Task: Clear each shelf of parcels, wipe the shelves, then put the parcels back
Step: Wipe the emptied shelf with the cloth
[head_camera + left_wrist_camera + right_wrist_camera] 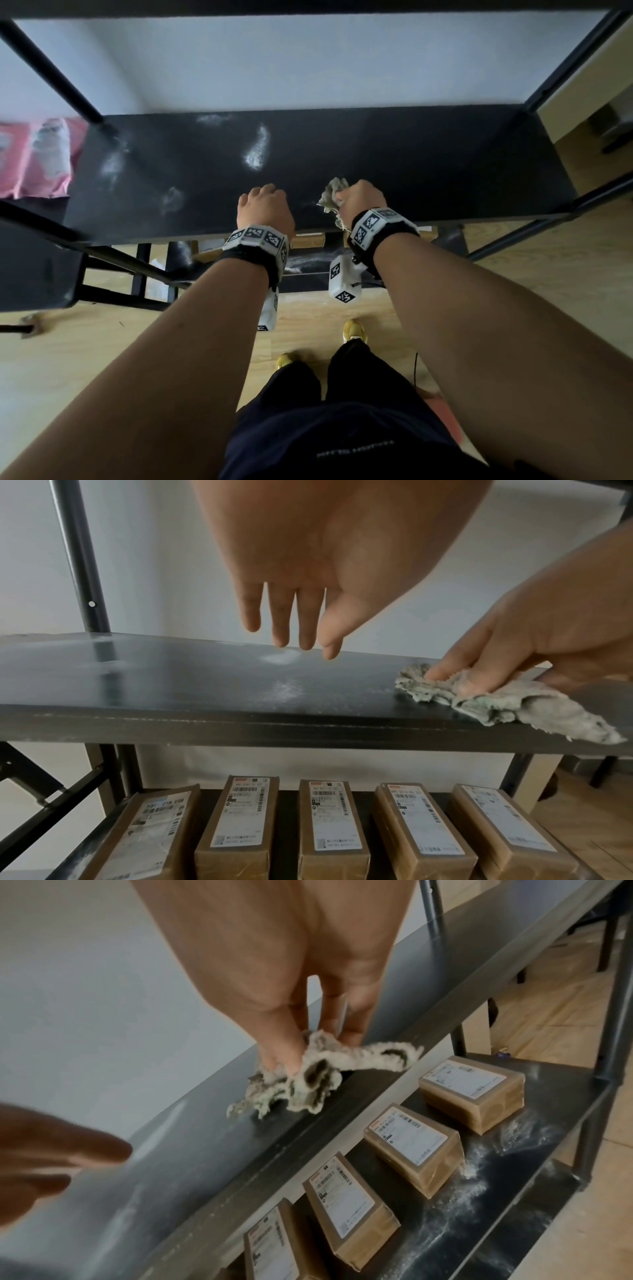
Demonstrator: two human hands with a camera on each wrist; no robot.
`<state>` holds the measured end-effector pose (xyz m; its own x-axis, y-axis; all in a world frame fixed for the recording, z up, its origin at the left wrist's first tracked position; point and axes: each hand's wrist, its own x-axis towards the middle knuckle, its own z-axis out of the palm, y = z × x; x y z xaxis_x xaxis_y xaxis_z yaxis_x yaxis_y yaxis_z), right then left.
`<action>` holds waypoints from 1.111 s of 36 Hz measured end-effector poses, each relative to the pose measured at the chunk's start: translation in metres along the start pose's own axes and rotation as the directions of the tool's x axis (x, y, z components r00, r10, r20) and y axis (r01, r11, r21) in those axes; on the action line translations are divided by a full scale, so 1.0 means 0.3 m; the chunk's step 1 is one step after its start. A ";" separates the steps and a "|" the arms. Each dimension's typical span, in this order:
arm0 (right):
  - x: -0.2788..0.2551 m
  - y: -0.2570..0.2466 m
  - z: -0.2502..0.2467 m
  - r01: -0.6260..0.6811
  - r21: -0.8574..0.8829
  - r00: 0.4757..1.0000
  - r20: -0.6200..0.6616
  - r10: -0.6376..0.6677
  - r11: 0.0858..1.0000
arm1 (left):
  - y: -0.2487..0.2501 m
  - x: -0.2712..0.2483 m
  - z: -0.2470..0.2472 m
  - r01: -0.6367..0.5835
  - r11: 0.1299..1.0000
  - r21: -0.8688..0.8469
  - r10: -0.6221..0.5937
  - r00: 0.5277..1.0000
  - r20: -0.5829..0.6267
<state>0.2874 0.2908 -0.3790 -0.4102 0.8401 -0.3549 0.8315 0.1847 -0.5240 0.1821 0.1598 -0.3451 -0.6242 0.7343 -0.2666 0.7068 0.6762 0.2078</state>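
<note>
The black shelf holds no parcels and shows white dust patches on its left half. My right hand grips a crumpled grey-green cloth and presses it onto the shelf near the front edge. In the right wrist view the cloth bunches under my fingers. My left hand hovers just left of the cloth, holding nothing. Its fingers point straight down above the shelf. Several brown labelled parcels lie in a row on the lower shelf.
Pink bagged parcels lie to the left beyond the rack. Black metal posts stand at the shelf corners. White dust streaks the lower shelf in front of the parcels. The floor is wooden, and my feet stand below.
</note>
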 end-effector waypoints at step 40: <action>0.077 -0.061 -0.040 -0.144 -0.172 0.977 -0.180 0.113 0.974 | -0.153 0.033 -0.005 -0.032 0.999 -0.009 0.032 0.998 -0.051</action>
<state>0.2671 0.3131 -0.3682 -0.2397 0.9335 -0.2667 0.9340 0.1467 -0.3259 0.1429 0.1362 -0.3558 -0.6176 0.7574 -0.2119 0.7234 0.6528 0.2247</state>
